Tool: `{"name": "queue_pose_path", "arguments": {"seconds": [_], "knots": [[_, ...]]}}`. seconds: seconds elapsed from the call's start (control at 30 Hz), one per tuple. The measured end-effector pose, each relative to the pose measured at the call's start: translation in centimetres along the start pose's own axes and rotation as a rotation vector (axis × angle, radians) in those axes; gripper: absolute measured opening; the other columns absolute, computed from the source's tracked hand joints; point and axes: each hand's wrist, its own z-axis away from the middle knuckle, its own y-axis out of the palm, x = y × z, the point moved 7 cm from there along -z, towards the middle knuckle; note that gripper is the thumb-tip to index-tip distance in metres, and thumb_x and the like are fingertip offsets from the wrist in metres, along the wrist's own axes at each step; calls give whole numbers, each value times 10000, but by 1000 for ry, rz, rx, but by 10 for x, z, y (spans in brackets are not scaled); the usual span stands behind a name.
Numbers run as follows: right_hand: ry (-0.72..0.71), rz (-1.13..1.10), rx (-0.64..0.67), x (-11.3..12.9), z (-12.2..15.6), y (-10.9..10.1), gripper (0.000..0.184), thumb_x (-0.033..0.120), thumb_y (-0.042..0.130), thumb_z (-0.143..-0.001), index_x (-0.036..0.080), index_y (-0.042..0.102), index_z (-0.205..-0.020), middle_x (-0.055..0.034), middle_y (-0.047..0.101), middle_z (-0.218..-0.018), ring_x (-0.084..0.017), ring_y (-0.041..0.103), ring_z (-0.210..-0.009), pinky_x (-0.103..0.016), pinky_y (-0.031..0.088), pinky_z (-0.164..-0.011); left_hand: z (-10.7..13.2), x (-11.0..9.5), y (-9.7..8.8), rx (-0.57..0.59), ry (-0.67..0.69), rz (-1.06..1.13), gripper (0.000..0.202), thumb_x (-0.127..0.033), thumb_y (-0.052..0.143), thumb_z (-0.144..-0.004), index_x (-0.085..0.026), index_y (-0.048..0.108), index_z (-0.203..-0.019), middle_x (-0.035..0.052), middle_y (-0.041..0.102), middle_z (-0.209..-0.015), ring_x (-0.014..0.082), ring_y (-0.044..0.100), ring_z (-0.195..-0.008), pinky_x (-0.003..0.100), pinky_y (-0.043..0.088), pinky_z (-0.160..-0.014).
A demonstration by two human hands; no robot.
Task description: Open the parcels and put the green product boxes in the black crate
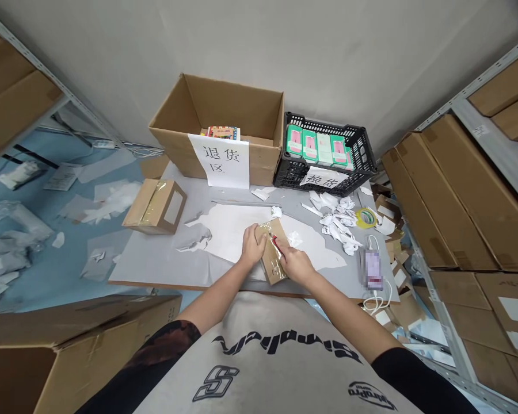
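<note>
Steadily, a kraft box [273,260] is clasped in the left hand [253,244]. A red cutter [275,241] is pinched in the right hand [296,265].

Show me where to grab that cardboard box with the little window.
Best grip the brown cardboard box by its two long sides, coming down from above on the left hand's side. It lies flat on the grey board with room around it, and this keeps fingers off the window end, which looks weakest.

Cardboard box [228,98] L of plastic crate [289,181], both behind work board [147,264], shelves [492,144] R
</note>
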Motion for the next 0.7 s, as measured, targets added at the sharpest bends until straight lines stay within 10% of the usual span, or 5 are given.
{"name": "queue_pose_path", "arguments": {"seconds": [0.7], "knots": [[8,300,239,7,5,-25,585,305,411,-951,251,319,-1526,-120,727,-1047,-274,700,-926,-357,509,-801,-18,-3,6,-91,154,-46,435,-300,548,-903,-171,453,-1308,149,522,-1208,284,518,-1193,497,456,-1048]]}}
